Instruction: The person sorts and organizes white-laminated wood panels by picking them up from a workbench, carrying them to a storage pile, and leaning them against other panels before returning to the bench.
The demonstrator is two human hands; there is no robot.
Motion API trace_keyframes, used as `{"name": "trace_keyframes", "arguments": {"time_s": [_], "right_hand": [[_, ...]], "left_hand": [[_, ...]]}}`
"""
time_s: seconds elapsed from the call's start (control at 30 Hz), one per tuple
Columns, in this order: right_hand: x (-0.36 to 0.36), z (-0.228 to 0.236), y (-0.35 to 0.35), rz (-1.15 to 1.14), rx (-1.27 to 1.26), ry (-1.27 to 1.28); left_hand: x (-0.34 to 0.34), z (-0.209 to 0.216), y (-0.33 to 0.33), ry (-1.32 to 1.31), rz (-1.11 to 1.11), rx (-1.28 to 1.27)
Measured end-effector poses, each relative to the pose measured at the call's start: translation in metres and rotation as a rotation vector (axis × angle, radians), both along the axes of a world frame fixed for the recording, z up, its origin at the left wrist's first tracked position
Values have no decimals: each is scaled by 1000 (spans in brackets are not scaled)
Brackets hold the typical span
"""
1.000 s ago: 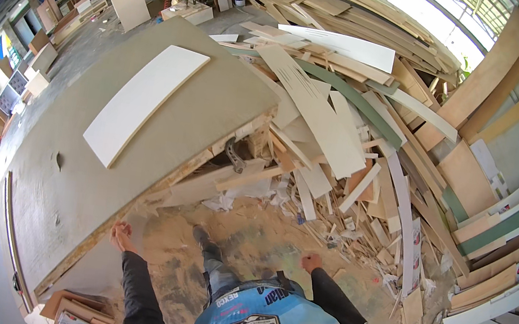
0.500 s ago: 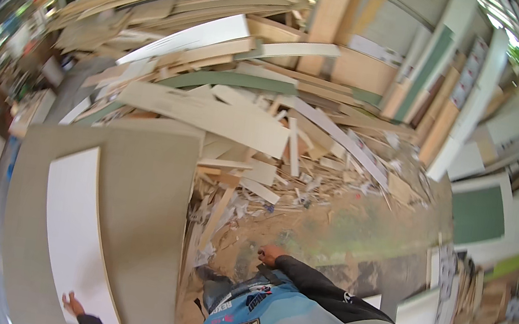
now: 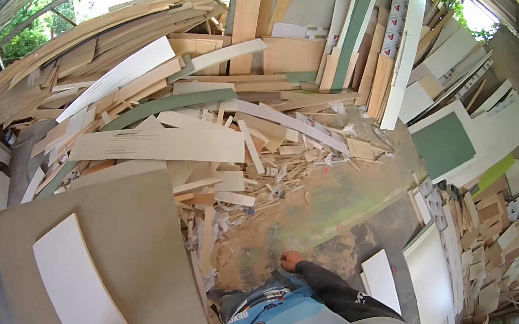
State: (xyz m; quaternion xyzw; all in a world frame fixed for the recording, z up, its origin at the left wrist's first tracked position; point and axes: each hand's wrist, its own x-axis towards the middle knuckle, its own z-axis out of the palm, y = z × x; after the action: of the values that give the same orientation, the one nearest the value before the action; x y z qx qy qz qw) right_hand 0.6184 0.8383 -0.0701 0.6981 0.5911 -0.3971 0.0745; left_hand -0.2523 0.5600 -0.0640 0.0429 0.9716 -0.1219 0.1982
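- The bare right hand (image 3: 290, 260) looks curled; I can't tell if its fingers are clenched.
- The left hand's fingers: out of sight, can't tell.
- A long, flat white board (image 3: 77, 279) lies left of the right fingers, on a grey-brown tabletop (image 3: 128, 220).

Your left hand, at the table's edge a second ago and over the white board (image 3: 84, 276) half a second ago, has left the view. You have turned to the right, so the table (image 3: 127, 210) has slid to the lower left and the white board now runs off the bottom edge. The stack of long planks (image 3: 87, 65) has swung from upper right to upper left. By your right sleeve (image 3: 346, 297), a white panel (image 3: 382, 280) that lately showed only a corner has come into fuller view.
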Motion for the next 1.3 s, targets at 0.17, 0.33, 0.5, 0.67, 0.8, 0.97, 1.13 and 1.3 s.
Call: {"name": "trace_keyframes", "arguments": {"time_s": [0.17, 0.33, 0.5, 0.67, 0.8, 0.97, 1.13, 1.3], "right_hand": [[5, 1, -8, 31, -72, -45], [-14, -23, 28, 153, 7, 38], [-56, -42, 54, 173, -17, 246], [-129, -11, 81, 93, -203, 819], [-163, 24, 113, -482, -306, 1186], [-155, 21, 158, -618, 77, 1178], [-128, 38, 167, -604, 38, 1252], [-117, 25, 149, -475, -201, 1265]], "left_hand": [[77, 37, 37, 136, 69, 36], [190, 58, 73, 250, 107, 152], [318, 42, 124, 389, 38, 285], [421, 36, 183, 550, -28, 390], [487, 54, 227, 522, -42, 401], [538, 66, 266, 366, -23, 471], [537, 30, 269, 366, -207, 536], [575, 44, 286, 304, -162, 742]]}}
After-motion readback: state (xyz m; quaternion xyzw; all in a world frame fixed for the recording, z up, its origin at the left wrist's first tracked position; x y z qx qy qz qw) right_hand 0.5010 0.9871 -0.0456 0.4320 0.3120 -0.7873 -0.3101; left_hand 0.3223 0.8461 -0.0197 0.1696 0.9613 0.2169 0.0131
